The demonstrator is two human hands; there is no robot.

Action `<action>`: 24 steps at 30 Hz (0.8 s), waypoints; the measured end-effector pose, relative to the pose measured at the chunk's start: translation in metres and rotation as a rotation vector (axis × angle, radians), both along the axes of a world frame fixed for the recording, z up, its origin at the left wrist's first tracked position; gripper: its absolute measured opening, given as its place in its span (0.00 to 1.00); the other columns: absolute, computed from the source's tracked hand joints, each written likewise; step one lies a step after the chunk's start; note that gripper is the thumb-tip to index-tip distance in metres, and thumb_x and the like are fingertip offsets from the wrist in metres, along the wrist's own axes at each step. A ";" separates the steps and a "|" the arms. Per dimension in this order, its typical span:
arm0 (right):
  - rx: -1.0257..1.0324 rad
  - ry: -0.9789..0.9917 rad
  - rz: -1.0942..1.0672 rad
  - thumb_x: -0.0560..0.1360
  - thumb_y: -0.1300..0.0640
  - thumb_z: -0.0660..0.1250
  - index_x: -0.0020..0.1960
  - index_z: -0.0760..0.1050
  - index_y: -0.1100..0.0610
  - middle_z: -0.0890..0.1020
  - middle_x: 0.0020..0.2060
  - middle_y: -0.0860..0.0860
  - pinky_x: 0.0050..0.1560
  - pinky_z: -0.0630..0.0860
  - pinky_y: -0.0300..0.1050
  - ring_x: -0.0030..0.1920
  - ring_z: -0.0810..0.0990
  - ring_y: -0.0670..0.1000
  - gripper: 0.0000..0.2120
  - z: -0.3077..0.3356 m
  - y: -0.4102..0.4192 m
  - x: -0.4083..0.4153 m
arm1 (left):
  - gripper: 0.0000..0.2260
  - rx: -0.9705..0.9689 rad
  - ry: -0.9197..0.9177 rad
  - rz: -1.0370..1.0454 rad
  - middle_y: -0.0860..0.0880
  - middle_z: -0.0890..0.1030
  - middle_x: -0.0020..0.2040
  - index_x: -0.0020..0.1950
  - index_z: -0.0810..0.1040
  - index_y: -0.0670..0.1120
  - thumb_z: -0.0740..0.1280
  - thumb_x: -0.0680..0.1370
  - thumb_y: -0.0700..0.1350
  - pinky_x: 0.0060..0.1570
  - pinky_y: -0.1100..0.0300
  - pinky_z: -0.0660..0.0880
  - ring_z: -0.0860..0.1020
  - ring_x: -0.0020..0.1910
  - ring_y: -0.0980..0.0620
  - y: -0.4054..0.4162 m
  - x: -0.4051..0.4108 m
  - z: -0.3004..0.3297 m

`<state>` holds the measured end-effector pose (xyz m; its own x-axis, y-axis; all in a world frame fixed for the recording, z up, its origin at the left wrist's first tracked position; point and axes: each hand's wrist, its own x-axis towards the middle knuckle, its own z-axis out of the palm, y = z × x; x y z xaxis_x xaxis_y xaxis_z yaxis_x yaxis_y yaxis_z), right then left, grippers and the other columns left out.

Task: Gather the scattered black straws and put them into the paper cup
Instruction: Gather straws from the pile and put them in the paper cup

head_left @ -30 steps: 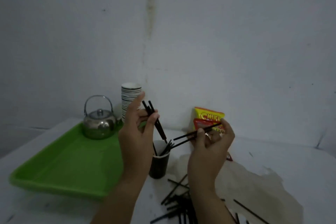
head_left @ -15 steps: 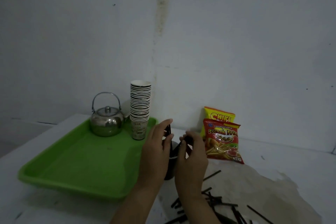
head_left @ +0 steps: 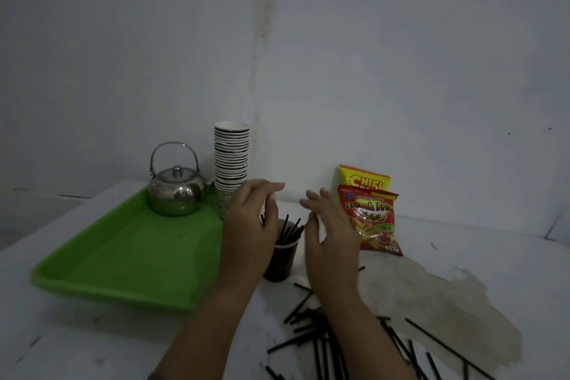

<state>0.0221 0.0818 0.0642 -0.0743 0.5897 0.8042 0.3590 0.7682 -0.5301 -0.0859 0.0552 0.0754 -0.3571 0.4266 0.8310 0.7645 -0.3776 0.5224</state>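
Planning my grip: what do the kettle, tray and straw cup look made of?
Kettle: polished metal, probably steel; mirror reflections.
Tray: green plastic, smooth moulded rim, it seems.
Cup: dark, pale rim, likely paper; too dim to confirm.

Dim, bluish, even light; soft shadows at lower left; hands (head_left: 331,234) slightly motion-blurred; wide-angle bending toward frame edges.

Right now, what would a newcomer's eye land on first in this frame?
Probably the two open hands, left hand and right hand, flanking the dark paper cup bristling with black straws. Next, the bright green tray on the left and the red snack bag against the wall.
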 end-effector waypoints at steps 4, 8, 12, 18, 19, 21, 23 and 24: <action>0.001 -0.067 0.011 0.72 0.64 0.61 0.49 0.79 0.57 0.79 0.44 0.45 0.48 0.71 0.30 0.47 0.74 0.40 0.11 0.004 -0.008 0.042 | 0.10 -0.043 0.134 -0.110 0.50 0.78 0.46 0.51 0.79 0.43 0.59 0.75 0.37 0.49 0.68 0.72 0.75 0.47 0.57 -0.023 0.016 -0.001; -0.018 -0.271 -0.049 0.71 0.64 0.62 0.46 0.79 0.57 0.78 0.41 0.45 0.47 0.66 0.22 0.45 0.73 0.39 0.09 -0.015 -0.019 0.098 | 0.10 -0.256 0.337 -0.291 0.51 0.80 0.46 0.50 0.79 0.46 0.59 0.75 0.40 0.49 0.69 0.71 0.75 0.47 0.58 -0.051 0.029 -0.044; -0.118 -0.299 -0.131 0.72 0.66 0.63 0.46 0.79 0.55 0.80 0.41 0.45 0.45 0.68 0.23 0.45 0.75 0.41 0.10 -0.038 -0.030 0.146 | 0.14 -0.738 0.523 -0.563 0.47 0.80 0.57 0.59 0.78 0.47 0.59 0.78 0.36 0.54 0.69 0.64 0.73 0.57 0.54 -0.063 0.045 -0.052; -0.320 -0.191 -0.114 0.74 0.67 0.62 0.45 0.77 0.49 0.82 0.37 0.47 0.44 0.73 0.28 0.41 0.82 0.47 0.13 -0.048 -0.040 0.166 | 0.10 -0.978 0.653 -0.519 0.50 0.80 0.53 0.54 0.81 0.48 0.64 0.77 0.40 0.50 0.67 0.67 0.75 0.51 0.57 -0.066 0.051 -0.035; -0.320 -0.188 -0.108 0.74 0.67 0.62 0.45 0.77 0.49 0.82 0.37 0.47 0.44 0.73 0.29 0.41 0.82 0.47 0.13 -0.048 -0.041 0.165 | 0.08 -0.993 0.630 -0.528 0.53 0.80 0.48 0.50 0.82 0.50 0.67 0.75 0.41 0.47 0.67 0.69 0.75 0.45 0.60 -0.069 0.047 -0.035; -0.330 -0.197 -0.086 0.75 0.65 0.62 0.45 0.77 0.49 0.82 0.37 0.47 0.44 0.73 0.29 0.41 0.81 0.46 0.12 -0.049 -0.042 0.162 | 0.05 -1.037 0.572 -0.580 0.58 0.79 0.41 0.43 0.82 0.54 0.71 0.72 0.44 0.41 0.70 0.70 0.75 0.40 0.61 -0.074 0.043 -0.034; -0.346 -0.210 -0.058 0.75 0.64 0.61 0.46 0.77 0.48 0.82 0.37 0.46 0.44 0.74 0.30 0.41 0.81 0.45 0.12 -0.051 -0.044 0.160 | 0.04 -1.075 0.558 -0.650 0.59 0.79 0.41 0.42 0.82 0.56 0.73 0.69 0.48 0.40 0.70 0.70 0.74 0.43 0.61 -0.078 0.046 -0.035; -0.346 -0.216 -0.048 0.75 0.64 0.61 0.46 0.77 0.48 0.81 0.37 0.46 0.44 0.74 0.31 0.40 0.81 0.45 0.12 -0.052 -0.045 0.160 | 0.06 -1.095 0.561 -0.687 0.59 0.79 0.42 0.44 0.82 0.57 0.74 0.69 0.50 0.42 0.70 0.70 0.74 0.44 0.62 -0.080 0.050 -0.035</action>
<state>0.1817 0.0369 0.0124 -0.1855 0.8298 0.5263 0.5216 0.5371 -0.6629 -0.0360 -0.0244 0.0408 0.4470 0.8918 -0.0704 0.7979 -0.3619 0.4821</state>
